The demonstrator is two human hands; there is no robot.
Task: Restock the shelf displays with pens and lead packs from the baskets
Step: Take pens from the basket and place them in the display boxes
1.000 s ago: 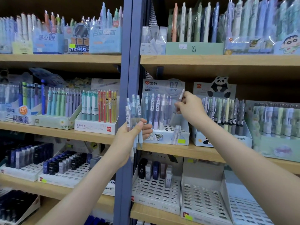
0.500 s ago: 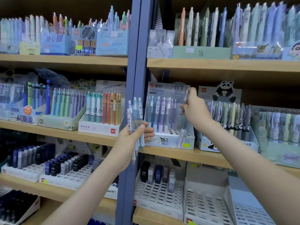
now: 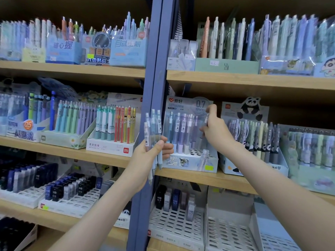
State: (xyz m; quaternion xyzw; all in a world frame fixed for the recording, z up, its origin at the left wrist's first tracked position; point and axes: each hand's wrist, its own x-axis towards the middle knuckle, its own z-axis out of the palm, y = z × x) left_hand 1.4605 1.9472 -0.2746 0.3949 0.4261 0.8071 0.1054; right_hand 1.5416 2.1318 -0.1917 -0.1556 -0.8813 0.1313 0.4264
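The right hand (image 3: 216, 132) is pinching one pen (image 3: 206, 118) upright in narrowed fingers (image 3: 211, 109), over the 0.7 mm display box (image 3: 190, 163), whose empty holes (image 3: 196, 152) are lying just below. The left hand (image 3: 150, 154) is gripping the pen bundle (image 3: 154, 127) vertically, just left of the box.

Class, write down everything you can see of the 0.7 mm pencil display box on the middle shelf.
The display box is pale printed card with a backboard marked 0.7 mm and a yellow sticker on its front wall. Its top has round holes; the back rows hold upright translucent blue and purple pencils, the front holes are mostly empty. It stands on the wooden shelf. The right hand holds one pencil above its right side.
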